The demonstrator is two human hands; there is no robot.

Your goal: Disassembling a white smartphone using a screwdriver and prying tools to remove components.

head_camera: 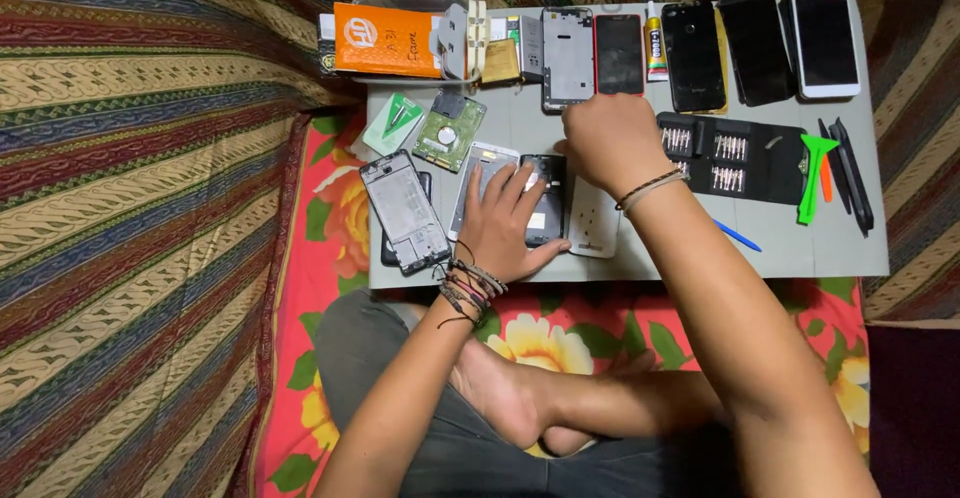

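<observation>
Pressing left hand (pixel 505 220) on opened phone (pixel 543 198), orange packet (pixel 388 40) beyond.

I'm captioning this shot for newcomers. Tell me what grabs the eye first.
Two hands meet at the middle of a grey work mat: the left hand lies flat on an opened phone, the right hand closed just above it. A row of phones lines the far edge, and a green pry tool stands out at right.
</observation>
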